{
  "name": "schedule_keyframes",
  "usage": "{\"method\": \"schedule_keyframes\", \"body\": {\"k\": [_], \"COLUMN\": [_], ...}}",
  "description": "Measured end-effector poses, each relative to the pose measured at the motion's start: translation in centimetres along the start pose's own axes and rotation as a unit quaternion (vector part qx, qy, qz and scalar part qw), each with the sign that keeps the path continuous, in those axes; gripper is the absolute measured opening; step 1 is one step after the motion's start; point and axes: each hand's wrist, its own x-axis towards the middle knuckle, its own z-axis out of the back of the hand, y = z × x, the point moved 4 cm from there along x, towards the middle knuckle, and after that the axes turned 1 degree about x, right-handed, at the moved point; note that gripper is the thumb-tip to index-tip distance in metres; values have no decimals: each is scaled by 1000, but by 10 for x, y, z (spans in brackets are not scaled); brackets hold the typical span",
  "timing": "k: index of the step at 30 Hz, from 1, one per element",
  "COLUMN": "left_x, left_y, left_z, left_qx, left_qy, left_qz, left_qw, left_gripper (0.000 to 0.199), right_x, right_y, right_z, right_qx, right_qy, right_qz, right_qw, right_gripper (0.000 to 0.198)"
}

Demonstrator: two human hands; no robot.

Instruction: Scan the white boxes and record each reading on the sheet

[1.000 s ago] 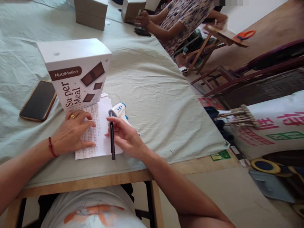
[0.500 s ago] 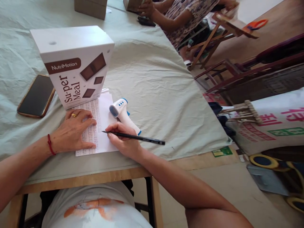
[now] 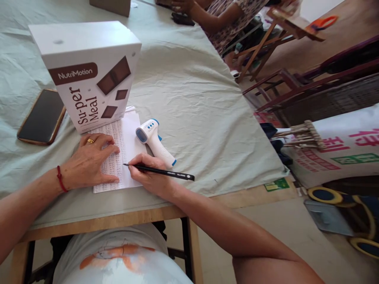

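Under my left hand point(image 3: 91, 159) lies a white sheet of paper point(image 3: 132, 138), its left part filled with rows of small handwriting. The left fingers are spread and press it flat. My right hand point(image 3: 151, 171) pinches a black pen point(image 3: 174, 173), its tip at the right edge of the written rows. Just beyond the right hand lies a white and blue infrared thermometer point(image 3: 154, 140). A white NutriMotion Su-per Meal box point(image 3: 94, 90) stands upright at the sheet's far end, hiding part of it.
A smartphone point(image 3: 41, 116) lies left of the box. A brown carton point(image 3: 114, 6) stands at the far side of the cloth-covered table point(image 3: 189, 102). Another person's arm point(image 3: 213, 19) rests there near a dark object point(image 3: 182, 19). A printed sack point(image 3: 346, 146) is at the right.
The pen and my right hand have shifted slightly left, and the pen's angle has changed a little. My left hand stays on the paper. The whole view has moved slightly.
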Motion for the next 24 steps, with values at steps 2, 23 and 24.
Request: {"method": "schedule_keyframes", "body": {"k": [2, 23, 24], "left_x": [0, 0, 0], "left_y": [0, 0, 1], "left_z": [0, 0, 0], "left_qx": [0, 6, 5], "left_qy": [-3, 3, 3], "left_qz": [-1, -1, 0], "left_qw": [1000, 1000, 1000], "left_gripper": [65, 66, 65], "right_x": [0, 1, 1], "right_y": [0, 2, 2], "right_z": [0, 2, 2], "right_qx": [-5, -39, -40], "right_qy": [3, 15, 9], "right_qz": [6, 1, 0], "right_qw": [1000, 999, 999], "right_gripper": [8, 8, 8]}}
